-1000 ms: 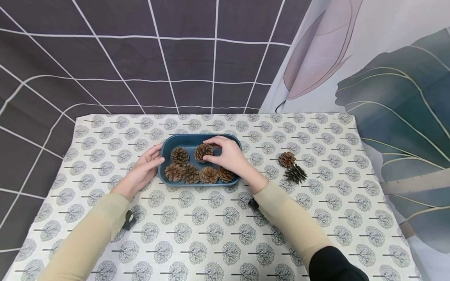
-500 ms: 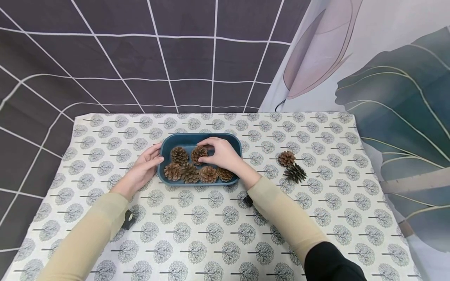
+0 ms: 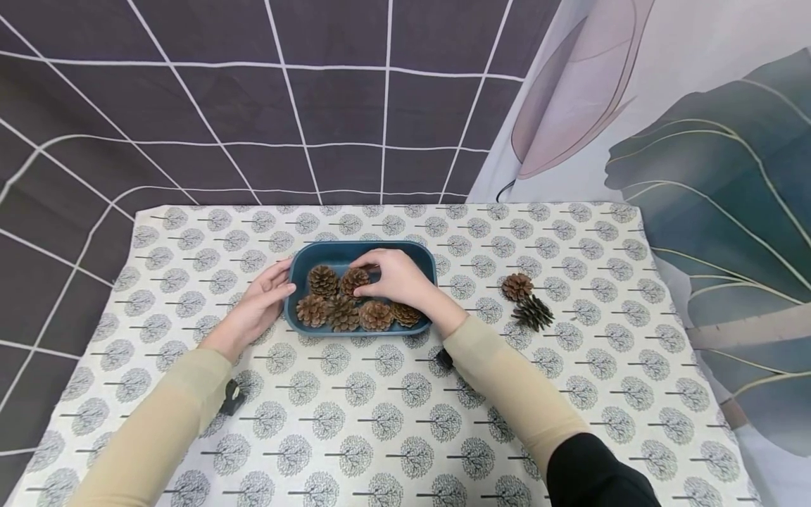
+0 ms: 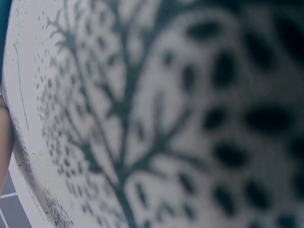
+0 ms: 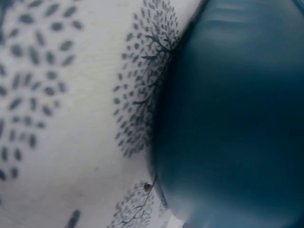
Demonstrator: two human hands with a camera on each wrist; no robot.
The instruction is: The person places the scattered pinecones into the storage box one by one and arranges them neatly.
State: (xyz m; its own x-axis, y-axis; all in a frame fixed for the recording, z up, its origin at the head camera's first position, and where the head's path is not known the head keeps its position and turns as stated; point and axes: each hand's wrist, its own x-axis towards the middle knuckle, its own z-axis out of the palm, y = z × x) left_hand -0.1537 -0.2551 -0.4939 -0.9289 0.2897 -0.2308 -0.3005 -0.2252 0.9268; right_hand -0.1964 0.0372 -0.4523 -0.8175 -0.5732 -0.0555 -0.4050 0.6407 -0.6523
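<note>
A dark blue-green rectangular tray (image 3: 359, 333) holds several brown pine cones; a front row includes one pine cone (image 3: 376, 315) and another lies at the rear left (image 3: 323, 280). Over the tray, my right hand (image 3: 398, 277) pinches a pine cone (image 3: 355, 282) between thumb and fingers, right beside the rear left one. My left hand (image 3: 258, 303) rests against the tray's left end, its fingers fairly straight and thumb at the rim. The right wrist view is largely the blurred tray wall (image 5: 232, 114); the left wrist view shows mainly cloth, with a bit of skin at the left edge.
Two more pine cones lie on the table to the right, one reddish brown (image 3: 517, 286) and one darker (image 3: 533, 313). A tree-patterned cloth (image 3: 355, 436) covers the table. Behind hangs a dark gridded curtain (image 3: 336, 105).
My right hand has shifted left with its pine cone, bringing it up beside the rear left pine cone. The left hand has stayed at the tray's end.
</note>
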